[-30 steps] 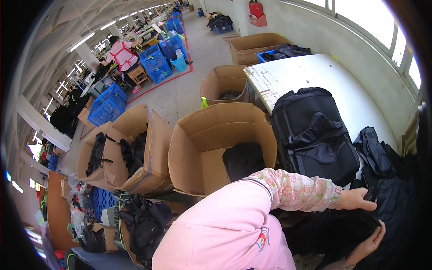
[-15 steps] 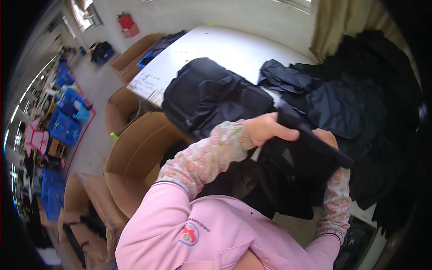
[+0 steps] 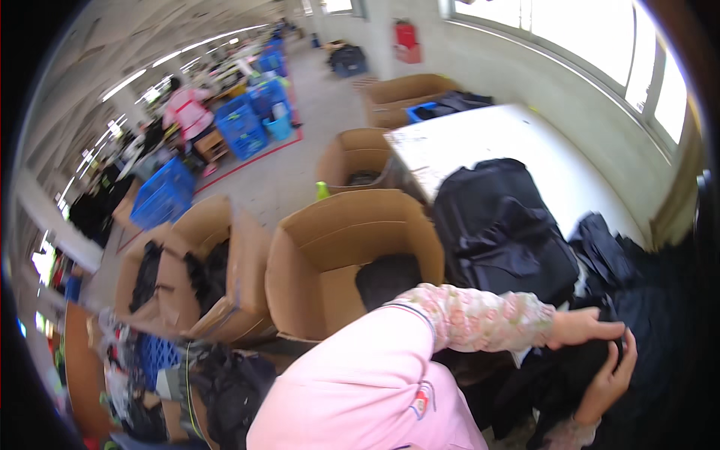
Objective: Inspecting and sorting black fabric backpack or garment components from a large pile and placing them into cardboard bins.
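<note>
My left hand (image 3: 583, 328), its arm in a pink floral sleeve cover, is closed on the edge of a dark piece of black fabric (image 3: 551, 379). Just below it, my right hand (image 3: 609, 381) pinches the same fabric, its fingertips close to the left hand's. The cloth hangs down in front of my body, and its lower part is lost in shadow. A black bag (image 3: 501, 229), apparently a backpack, lies on the white table (image 3: 555, 139) beyond my left arm. Crumpled dark fabric (image 3: 604, 255) lies right of the bag.
A large open cardboard box (image 3: 322, 232) with a black item inside stands left of the table. Another carton (image 3: 240, 281) holds black pieces. Blue crates (image 3: 241, 127) line the aisle, where a person in pink (image 3: 187, 112) stands. Windows (image 3: 585, 37) are at the right.
My view has swung left, bringing more of the aisle and cartons into sight. Both hands still hold the black fabric, now at the lower right, with the fingertips nearer each other.
</note>
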Demonstrator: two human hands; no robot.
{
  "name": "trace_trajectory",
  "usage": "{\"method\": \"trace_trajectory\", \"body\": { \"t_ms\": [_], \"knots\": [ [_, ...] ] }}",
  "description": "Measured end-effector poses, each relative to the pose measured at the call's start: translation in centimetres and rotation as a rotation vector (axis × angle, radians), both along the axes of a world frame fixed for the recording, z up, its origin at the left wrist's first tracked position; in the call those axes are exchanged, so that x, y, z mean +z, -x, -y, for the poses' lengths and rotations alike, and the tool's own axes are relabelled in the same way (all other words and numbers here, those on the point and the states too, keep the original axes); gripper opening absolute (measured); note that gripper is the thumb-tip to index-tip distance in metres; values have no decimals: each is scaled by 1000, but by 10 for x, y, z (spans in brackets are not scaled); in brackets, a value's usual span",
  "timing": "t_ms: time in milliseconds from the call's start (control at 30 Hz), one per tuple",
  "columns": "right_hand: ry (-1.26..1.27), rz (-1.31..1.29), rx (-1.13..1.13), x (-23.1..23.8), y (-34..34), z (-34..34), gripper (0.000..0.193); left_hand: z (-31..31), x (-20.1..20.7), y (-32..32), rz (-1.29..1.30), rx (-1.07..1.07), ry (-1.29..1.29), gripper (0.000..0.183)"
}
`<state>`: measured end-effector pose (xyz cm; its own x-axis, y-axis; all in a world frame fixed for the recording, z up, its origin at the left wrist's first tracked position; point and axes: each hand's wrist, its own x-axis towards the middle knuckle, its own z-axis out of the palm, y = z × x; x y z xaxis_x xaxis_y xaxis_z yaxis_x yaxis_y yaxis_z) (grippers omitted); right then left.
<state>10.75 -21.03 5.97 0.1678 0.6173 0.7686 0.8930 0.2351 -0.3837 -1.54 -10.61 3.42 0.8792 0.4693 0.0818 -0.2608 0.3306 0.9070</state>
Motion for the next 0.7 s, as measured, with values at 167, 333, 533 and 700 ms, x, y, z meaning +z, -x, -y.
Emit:
{"method": "trace_trajectory", "body": {
  "t_ms": [167, 333, 533, 700],
  "knots": [
    [208, 218, 31, 35, 12, 15, 23, -18, -2, 28, 200, 240, -13, 34],
    [316, 114, 167, 42, -11, 29, 21, -33, 9, 57, 461, 180, 224, 30],
    [513, -106, 255, 57, -24, 33, 6, -55, 2, 37, 278, 347, -93, 19],
    [346, -578, 294, 92, -53, 2, 13, -66, -41, 66, -55, 357, -82, 33]
  ]
}}
